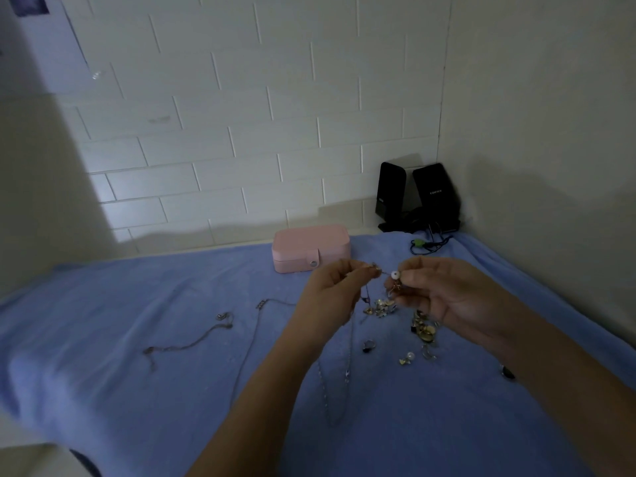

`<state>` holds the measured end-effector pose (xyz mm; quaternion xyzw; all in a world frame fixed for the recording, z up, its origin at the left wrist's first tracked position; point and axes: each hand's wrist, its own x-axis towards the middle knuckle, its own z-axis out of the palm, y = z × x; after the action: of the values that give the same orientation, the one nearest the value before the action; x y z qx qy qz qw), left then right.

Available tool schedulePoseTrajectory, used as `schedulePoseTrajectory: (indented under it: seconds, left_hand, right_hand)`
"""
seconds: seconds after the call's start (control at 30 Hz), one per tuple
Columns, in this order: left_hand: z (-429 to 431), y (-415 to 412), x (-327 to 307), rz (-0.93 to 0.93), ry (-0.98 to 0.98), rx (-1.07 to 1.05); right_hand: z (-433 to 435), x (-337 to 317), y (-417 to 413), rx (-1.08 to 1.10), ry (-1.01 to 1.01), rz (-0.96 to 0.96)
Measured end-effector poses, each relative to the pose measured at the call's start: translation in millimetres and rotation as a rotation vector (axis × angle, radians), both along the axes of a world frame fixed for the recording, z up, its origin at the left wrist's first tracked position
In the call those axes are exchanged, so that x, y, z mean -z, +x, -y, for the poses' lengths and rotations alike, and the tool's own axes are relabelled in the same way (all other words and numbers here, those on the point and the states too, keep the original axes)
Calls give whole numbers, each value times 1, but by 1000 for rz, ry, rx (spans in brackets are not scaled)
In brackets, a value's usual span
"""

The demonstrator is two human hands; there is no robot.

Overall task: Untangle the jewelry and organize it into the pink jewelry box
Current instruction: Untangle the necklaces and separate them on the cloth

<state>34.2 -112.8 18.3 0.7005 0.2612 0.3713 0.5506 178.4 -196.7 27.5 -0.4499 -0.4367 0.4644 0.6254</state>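
Observation:
My left hand (333, 291) and my right hand (444, 293) are raised above the blue cloth, each pinching one end of a tangled piece of jewelry (382, 284). A white pearl bead (395, 275) shows at my right fingertips. A thin chain (349, 352) hangs from the tangle down to the cloth. The pink jewelry box (311, 247) sits closed behind my hands, near the wall. Loose gold and silver pieces (421, 327) lie under my right hand, with a ring (368, 345) and a pearl earring (407, 358) nearby.
A blue cloth (137, 390) covers the surface. Two more chains (192, 340) (254, 335) lie left of my hands. Two black speakers (418, 196) with cables stand in the back right corner. A dark ring (507, 372) lies at the right. Tiled walls close off the back and right.

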Motion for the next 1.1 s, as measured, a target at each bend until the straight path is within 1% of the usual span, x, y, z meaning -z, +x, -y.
schedulePoseTrajectory:
  seconds: [0.17,0.4,0.53,0.7,0.87,1.1]
  left_hand:
    - [-1,-2,1,43,-31,-17]
    - [1,-5,1,-38,-82,114]
    - [1,-5,-1,-19,-87,199]
    - [-2,-5,2,-40,-85,194]
    - [-6,-5,4,-79,-77,175]
    - [-6,-5,5,-78,-63,183]
  right_hand:
    - [2,-1,-2,102,75,212]
    - [6,-4,-6,177,148,342]
    - [8,-4,-6,241,166,423]
    - [9,-5,-7,282,209,488]
    - [9,-5,-8,295,220,494]
    - [8,-4,-8,309,177,298]
